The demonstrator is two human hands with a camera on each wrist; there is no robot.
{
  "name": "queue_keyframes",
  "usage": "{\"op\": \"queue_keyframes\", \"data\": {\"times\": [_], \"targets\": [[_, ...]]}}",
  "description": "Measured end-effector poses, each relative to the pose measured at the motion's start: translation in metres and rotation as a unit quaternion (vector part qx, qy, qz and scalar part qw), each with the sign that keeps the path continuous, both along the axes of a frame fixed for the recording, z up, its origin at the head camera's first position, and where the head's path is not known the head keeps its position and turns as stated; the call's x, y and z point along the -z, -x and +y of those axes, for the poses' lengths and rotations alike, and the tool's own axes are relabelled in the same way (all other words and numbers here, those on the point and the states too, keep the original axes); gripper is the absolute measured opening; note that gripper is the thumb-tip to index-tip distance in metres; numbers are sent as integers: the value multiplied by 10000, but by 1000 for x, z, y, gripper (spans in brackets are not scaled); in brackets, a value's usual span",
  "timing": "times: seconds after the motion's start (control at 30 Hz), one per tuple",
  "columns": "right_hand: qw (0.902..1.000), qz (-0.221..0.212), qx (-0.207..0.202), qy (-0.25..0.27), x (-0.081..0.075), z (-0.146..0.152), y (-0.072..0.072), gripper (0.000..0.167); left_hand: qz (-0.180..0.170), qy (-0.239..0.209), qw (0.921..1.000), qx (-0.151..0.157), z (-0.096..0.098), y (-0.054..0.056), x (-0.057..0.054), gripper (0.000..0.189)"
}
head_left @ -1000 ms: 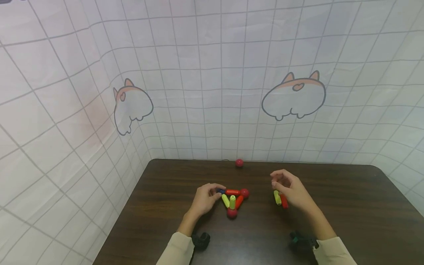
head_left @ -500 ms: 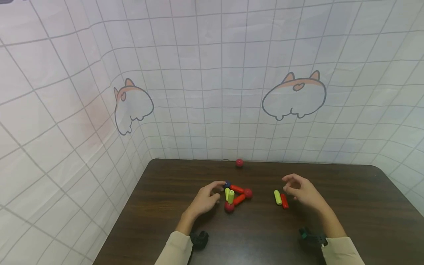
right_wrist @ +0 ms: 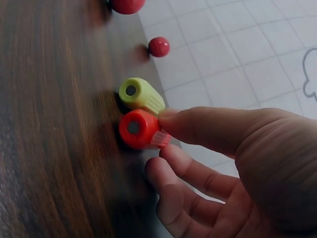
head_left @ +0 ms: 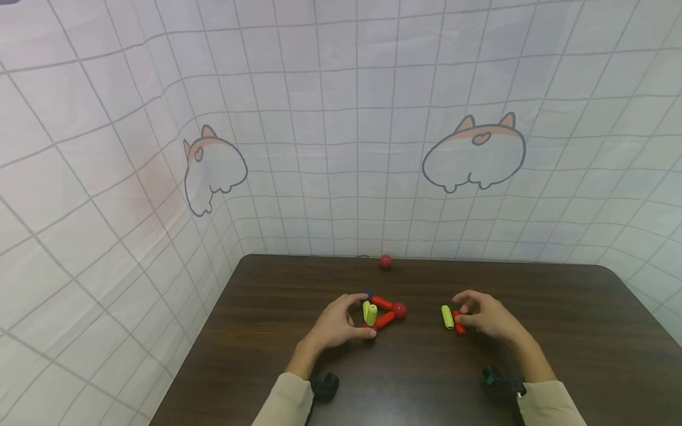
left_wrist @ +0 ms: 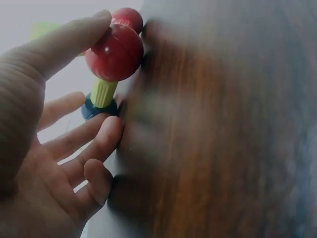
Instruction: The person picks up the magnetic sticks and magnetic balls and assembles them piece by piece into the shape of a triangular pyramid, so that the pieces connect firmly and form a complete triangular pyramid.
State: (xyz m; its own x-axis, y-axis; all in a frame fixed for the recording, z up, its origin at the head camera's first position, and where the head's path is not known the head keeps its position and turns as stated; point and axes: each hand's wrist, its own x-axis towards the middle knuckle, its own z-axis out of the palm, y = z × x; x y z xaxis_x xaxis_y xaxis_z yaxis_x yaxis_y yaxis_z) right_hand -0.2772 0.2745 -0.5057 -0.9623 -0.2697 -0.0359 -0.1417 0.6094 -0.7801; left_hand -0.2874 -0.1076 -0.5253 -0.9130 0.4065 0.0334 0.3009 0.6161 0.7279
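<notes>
Left of centre lies a triangle of magnetic rods (head_left: 385,320) and balls, with a yellow-green rod (head_left: 372,315) standing upright on it. My left hand (head_left: 335,324) spans its left side. The thumb presses the near red ball (left_wrist: 115,54), mostly hidden in the head view, and fingertips are at the blue ball (head_left: 367,294). A second red ball (head_left: 399,310) forms the right corner. My right hand (head_left: 487,315) pinches a loose red magnetic rod (right_wrist: 141,130) between thumb and index finger. Beside that rod lies a loose yellow-green rod (right_wrist: 143,95).
One loose red ball (head_left: 386,261) sits at the back edge of the dark wooden table (head_left: 415,378). Behind it hangs a white grid-patterned cloth (head_left: 341,148). Dark wrist-worn devices (head_left: 325,386) show at both wrists.
The triangle has turned slightly and shifted. My left hand let go of its blue corner, then spread across its left side. My right hand moved right, then down onto the red rod.
</notes>
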Motion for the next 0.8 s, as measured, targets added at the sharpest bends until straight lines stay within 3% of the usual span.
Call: {"op": "queue_keyframes", "data": {"times": [0.23, 0.47, 0.8], "targets": [[9990, 117, 318, -292, -2, 5, -2, 40, -84, -251, 9996, 111, -3, 0, -2, 71], [9973, 84, 325, -646, -3, 3, -3, 45, -48, -414, 9990, 176, -4, 0, -3, 58], [9939, 161, 470, -987, -6, 3, -6, 40, -119, -448, 9989, 53, -4, 0, -4, 53]]}}
